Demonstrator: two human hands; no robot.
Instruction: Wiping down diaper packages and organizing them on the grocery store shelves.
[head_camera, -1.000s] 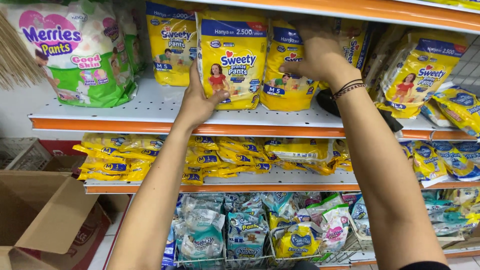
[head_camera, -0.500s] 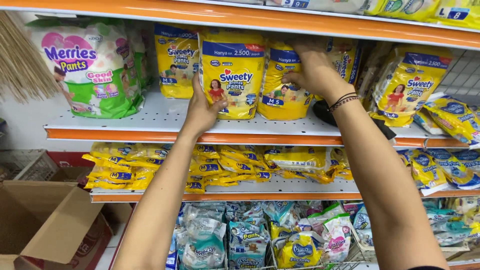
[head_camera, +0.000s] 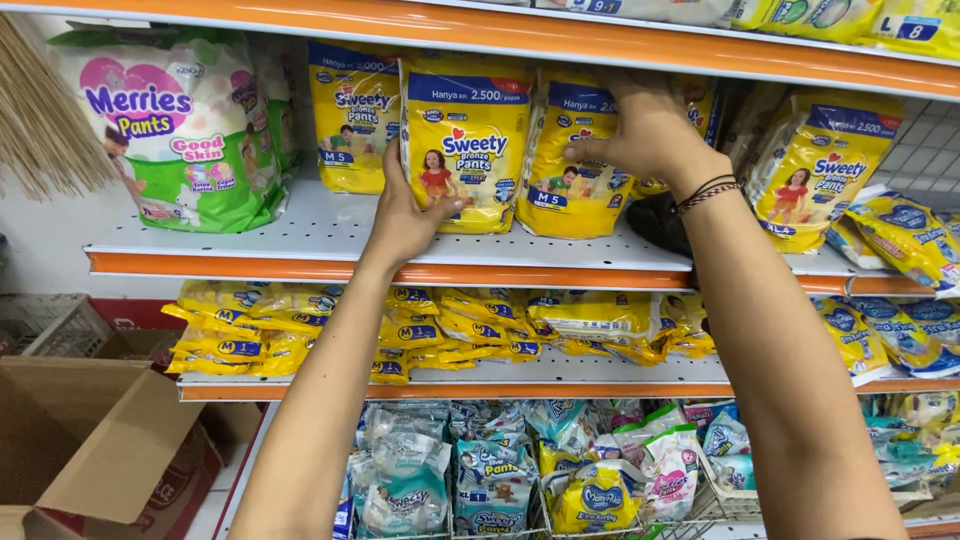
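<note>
- Left hand (head_camera: 405, 215): fingers spread wide, cupped against the lower left edge of an upright yellow nappy pack (head_camera: 468, 140), thumb across its front.
- Right hand (head_camera: 645, 130): fingers curled loosely over the upper part of the neighbouring yellow pack (head_camera: 565, 185); pressing or pinching, cannot tell. Dark cord bands (head_camera: 706, 190) around the wrist.
- Both packs standing on the white perforated shelf (head_camera: 300, 240), touching each other, between the two hands.
- Judged step: squaring up and facing the row of packs at the shelf front.
- Further squaring calls for a gentle push from the left palm, a steadying hold from the right, and keeping the soft packs upright.
- Left of the left hand: another yellow pack (head_camera: 350, 120), then a large green-and-white pack (head_camera: 170, 130) and straw broom bristles (head_camera: 35, 110).
- Right of the right hand: a tilted yellow pack (head_camera: 820, 170).
- Below the hands: flat yellow packs (head_camera: 300, 335) stacked on a lower shelf, then mixed small packs (head_camera: 480, 480) in wire baskets.
- Below left: open cardboard box (head_camera: 90, 440) on the floor.
- Shop aisle, orange-edged shelving (head_camera: 560, 40) overhead.
</note>
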